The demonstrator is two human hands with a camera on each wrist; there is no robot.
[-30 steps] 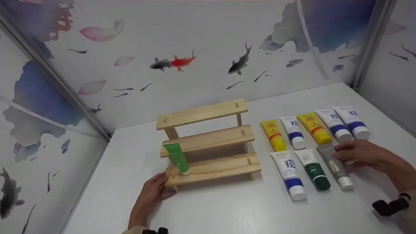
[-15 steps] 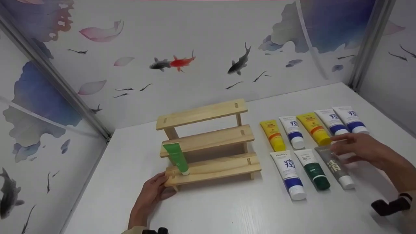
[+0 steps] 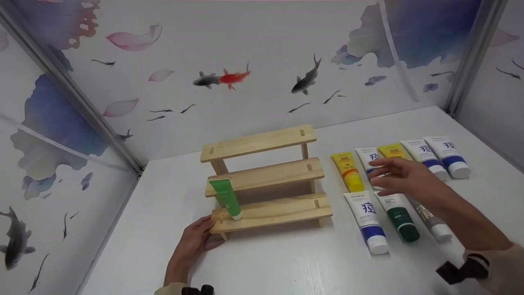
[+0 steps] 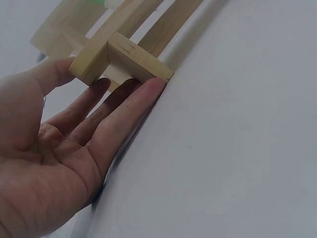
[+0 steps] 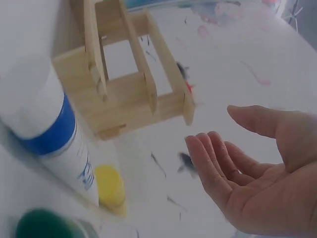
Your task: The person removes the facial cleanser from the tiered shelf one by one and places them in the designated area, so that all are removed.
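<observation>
My left hand [image 3: 191,241] holds the front left corner of a three-tier wooden rack [image 3: 266,175]. In the left wrist view its thumb touches the shelf end while the fingers reach beneath, against the rack's leg [image 4: 141,62]. A green tube [image 3: 227,198] stands cap down on the lowest shelf, leaning back on the middle one. My right hand [image 3: 409,180] hovers above the lying tubes, its fingers bent slightly and holding nothing. It partly covers a white-and-green tube [image 3: 399,219], a grey tube [image 3: 436,225], a yellow tube [image 3: 392,150] and a white-and-blue tube [image 3: 365,155].
Another yellow tube [image 3: 347,172] lies right of the rack, with a white-and-blue tube [image 3: 367,221] in front of it. Two more white-and-blue tubes lie farther right, including the end tube [image 3: 448,157]. Patterned panels [image 3: 262,53] enclose the white table [image 3: 286,262].
My right hand has left the grey tube and moved leftward over the tubes, with nothing in it. My left hand stays at the rack's corner. The head view has shifted slightly.
</observation>
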